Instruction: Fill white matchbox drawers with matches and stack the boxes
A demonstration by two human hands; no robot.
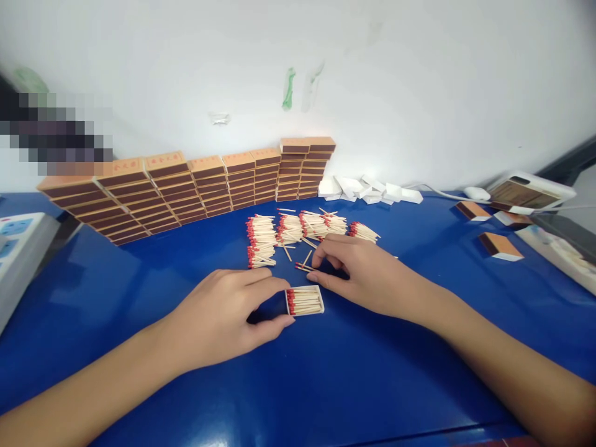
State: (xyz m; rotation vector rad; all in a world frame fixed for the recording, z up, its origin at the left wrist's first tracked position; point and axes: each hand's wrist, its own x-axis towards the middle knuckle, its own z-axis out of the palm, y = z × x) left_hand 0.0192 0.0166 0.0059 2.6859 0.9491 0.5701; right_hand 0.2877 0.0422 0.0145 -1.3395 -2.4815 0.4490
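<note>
A small white matchbox tray (pixel 321 306) lies on the blue table, filled with red-headed matches (pixel 305 301). Thumb and fingers of my left hand (pixel 228 310) hold the tray at its left end. Just behind it, my right hand (pixel 356 267) pinches a few loose matches (pixel 304 267) between thumb and index fingertips, their red heads pointing left. Several heaps of matches, among them a left heap (pixel 261 239) and a right heap (pixel 364 232), lie beyond the hands. My right hand partly hides the nearer matches there.
Stacked matchboxes (pixel 209 186) form a long wall at the back left. White empty trays (pixel 367 188) are piled beside it. On the right lie loose matchbox sleeves (pixel 500 246), a phone (pixel 531 188) and a white cable (pixel 447 194). A power strip (pixel 23 254) stands at far left.
</note>
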